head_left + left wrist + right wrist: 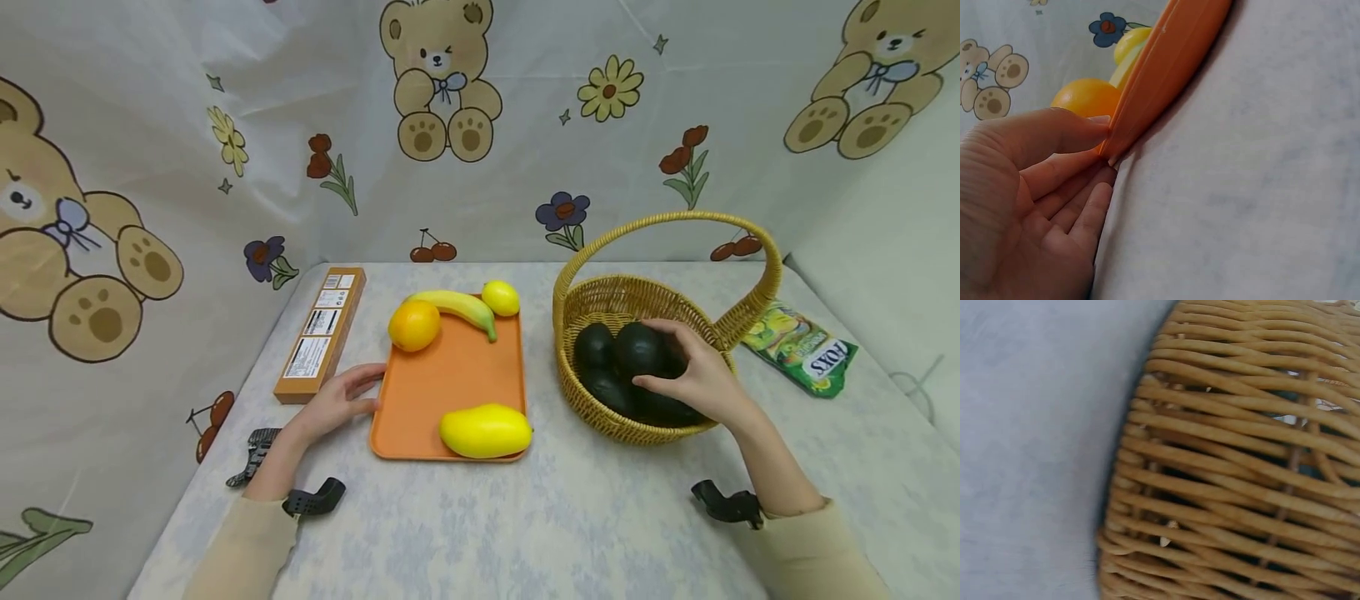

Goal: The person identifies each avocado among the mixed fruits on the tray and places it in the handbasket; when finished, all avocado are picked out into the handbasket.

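Note:
My right hand [697, 375] reaches into the wicker basket [592, 408], its thumb and fingers round a dark, rounded avocado [637, 348]. Several similar dark fruits lie below and beside it, partly hidden by the hand. The right wrist view shows only the woven basket side [1229, 462], not the hand. At the left edge of the orange tray [480, 375], my left hand [337, 404] touches the rim with thumb and fingertips, its fingers fairly straight. On the tray lie an orange [414, 325], a banana [457, 305], a lemon [500, 297] and a yellow mango [486, 431].
A long brown box [321, 333] with white labels lies left of the tray. Behind the left forearm is a dark object [258, 450], partly covered. Right of the basket lies a green FOX'S packet [806, 350]. The basket's tall handle [675, 217] arches above it.

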`<state>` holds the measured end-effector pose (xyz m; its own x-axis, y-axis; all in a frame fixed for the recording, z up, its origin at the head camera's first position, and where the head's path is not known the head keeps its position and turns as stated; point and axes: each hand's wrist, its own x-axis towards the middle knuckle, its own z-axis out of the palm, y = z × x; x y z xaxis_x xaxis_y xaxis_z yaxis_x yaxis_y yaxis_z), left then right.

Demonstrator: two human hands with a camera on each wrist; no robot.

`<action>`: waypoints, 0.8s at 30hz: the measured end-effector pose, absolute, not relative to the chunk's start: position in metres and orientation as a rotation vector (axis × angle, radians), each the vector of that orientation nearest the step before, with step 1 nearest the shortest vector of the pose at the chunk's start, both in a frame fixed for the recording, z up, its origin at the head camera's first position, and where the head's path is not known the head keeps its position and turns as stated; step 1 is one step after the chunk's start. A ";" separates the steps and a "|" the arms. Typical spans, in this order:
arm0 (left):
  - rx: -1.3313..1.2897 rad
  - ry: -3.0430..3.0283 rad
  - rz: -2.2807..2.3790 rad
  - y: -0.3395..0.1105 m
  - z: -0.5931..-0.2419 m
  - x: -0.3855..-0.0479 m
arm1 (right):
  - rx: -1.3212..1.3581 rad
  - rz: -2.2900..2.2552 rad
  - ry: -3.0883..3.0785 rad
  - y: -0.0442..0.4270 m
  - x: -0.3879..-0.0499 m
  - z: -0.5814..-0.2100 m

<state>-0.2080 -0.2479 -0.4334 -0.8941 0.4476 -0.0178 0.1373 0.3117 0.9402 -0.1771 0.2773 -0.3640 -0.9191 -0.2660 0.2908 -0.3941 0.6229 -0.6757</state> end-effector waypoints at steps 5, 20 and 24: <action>0.537 2.301 1.623 -0.248 -0.436 -0.212 | 0.546 1.133 -2.742 0.278 -0.181 -0.368; 0.494 2.311 1.613 -0.254 -0.441 -0.205 | 0.513 1.138 -2.787 0.272 -0.182 -0.375; 0.497 2.321 1.602 -0.252 -0.437 -0.209 | 0.528 1.137 -2.778 0.273 -0.185 -0.371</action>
<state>-0.2095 -0.2521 -0.4371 -0.9025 0.4294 -0.0319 0.1223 0.3267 0.9372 -0.1854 0.2726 -0.3711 -0.9357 -0.2802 0.2144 -0.3501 0.6623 -0.6624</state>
